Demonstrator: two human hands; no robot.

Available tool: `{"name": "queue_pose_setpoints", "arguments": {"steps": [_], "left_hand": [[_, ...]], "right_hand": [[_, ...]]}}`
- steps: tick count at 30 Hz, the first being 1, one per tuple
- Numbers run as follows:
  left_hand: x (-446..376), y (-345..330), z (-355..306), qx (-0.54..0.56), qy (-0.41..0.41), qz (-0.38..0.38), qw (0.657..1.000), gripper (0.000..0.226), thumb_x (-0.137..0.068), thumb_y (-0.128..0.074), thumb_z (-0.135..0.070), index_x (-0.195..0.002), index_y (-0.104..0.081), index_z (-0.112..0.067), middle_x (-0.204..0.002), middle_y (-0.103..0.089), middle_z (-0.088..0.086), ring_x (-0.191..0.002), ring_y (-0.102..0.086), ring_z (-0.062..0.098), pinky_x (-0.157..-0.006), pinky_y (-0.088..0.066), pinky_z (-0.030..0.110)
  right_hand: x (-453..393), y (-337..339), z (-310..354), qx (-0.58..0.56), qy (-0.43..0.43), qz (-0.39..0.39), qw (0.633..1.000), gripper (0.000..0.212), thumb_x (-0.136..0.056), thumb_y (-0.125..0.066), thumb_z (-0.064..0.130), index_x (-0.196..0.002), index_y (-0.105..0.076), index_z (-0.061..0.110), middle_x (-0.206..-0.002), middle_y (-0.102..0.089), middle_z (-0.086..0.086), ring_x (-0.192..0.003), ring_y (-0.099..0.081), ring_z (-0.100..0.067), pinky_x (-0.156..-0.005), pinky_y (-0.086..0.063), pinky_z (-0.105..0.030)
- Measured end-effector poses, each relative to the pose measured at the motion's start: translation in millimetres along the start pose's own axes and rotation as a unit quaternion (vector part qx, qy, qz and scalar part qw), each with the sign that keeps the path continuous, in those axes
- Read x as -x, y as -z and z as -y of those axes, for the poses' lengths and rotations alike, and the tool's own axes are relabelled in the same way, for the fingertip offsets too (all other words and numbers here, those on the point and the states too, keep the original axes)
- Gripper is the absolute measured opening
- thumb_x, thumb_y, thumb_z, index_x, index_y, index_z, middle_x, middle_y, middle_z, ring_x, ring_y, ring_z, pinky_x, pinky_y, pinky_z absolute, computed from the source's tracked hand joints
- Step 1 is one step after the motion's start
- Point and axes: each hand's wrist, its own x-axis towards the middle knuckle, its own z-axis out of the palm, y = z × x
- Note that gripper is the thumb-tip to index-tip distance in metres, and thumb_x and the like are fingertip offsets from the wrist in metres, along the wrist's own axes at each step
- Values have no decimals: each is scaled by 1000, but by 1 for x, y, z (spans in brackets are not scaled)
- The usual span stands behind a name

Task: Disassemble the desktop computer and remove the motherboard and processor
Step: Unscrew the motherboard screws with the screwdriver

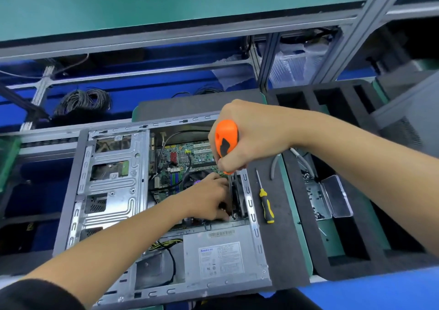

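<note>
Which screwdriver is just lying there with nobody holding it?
The yellow-and-black screwdriver, lying on the dark mat right of the computer case. The orange screwdriver is gripped in the right hand.

Two bare forearms, no gloves, no rings or watch seen. Left arm enters from lower left of frame w/ a black sleeve (35, 295) pushed up near the elbow. Right arm enters from right edge, bare as far as visible. Left hand (209, 197), right hand (247, 135) both uncovered.
</note>
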Motion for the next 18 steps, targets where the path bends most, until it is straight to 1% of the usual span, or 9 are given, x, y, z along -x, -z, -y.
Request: {"name": "queue_pose_setpoints", "arguments": {"steps": [1,3,6,8,9,11,12,14,18], "left_hand": [[-1,-6,-2,-46,11,0,999,42,-84,-55,-59,-84,-74,-21,-88,-65,-9,-100,-42,9,-91,-22,24],[-3,-16,-7,-87,43,-9,995,46,-84,-48,-59,-82,-72,-20,-87,-65,-10,-99,-39,10,-96,-18,27],[-6,-24,-12,-107,61,-23,992,48,-84,-37,-59,-92,-71,-26,-93,-65,-15,-100,-37,9,-92,-13,25],[-7,-28,-11,-98,56,-50,992,48,-84,-36,-58,-93,-71,-27,-97,-64,-16,-101,-38,9,-87,-11,23],[-6,-29,-11,-87,52,-63,993,46,-84,-39,-57,-91,-72,-26,-96,-65,-16,-101,-39,9,-86,-10,23],[-5,-29,-11,-51,39,-94,993,36,-83,-48,-51,-88,-73,-25,-92,-66,-15,-100,-43,10,-91,-15,23],[-5,-28,-11,-30,29,-112,993,29,-82,-55,-47,-85,-74,-25,-88,-66,-14,-98,-46,11,-91,-17,24],[-4,-25,-10,5,8,-143,990,18,-80,-66,-40,-79,-76,-25,-79,-67,-12,-93,-49,14,-85,-16,24],[-2,-24,-10,27,2,-156,987,17,-77,-75,-39,-72,-76,-23,-72,-66,-12,-91,-50,15,-84,-16,23]], "right_hand": [[1,0,0,1,-2,-3,1000,12,-70,-73,17,-64,-68,8,-54,-61,-5,-54,-56,-22,-50,-47,-34],[2,0,1,2,-1,-7,1000,10,-70,-73,17,-64,-69,10,-53,-60,-3,-54,-55,-21,-50,-46,-33],[5,0,1,2,-4,-9,1000,10,-69,-74,18,-64,-69,11,-53,-60,-1,-53,-55,-19,-50,-45,-32],[7,-1,2,5,-4,-9,1000,10,-69,-74,18,-63,-69,12,-52,-59,1,-51,-52,-16,-49,-44,-30],[8,-2,3,7,-3,-10,1000,9,-69,-74,18,-63,-69,13,-52,-58,2,-50,-51,-13,-48,-42,-26],[11,-3,4,10,-2,-13,1000,8,-69,-74,18,-63,-70,15,-52,-58,5,-50,-51,-9,-49,-41,-21],[12,-3,4,13,-2,-15,1000,8,-69,-74,18,-63,-70,15,-52,-58,6,-51,-51,-9,-50,-42,-21],[15,-4,5,20,-4,-19,1000,7,-68,-74,18,-64,-70,15,-54,-60,4,-52,-53,-10,-51,-45,-25],[19,-5,6,21,-5,-26,999,5,-67,-72,17,-64,-70,13,-54,-62,0,-51,-55,-12,-51,-47,-25]]}}
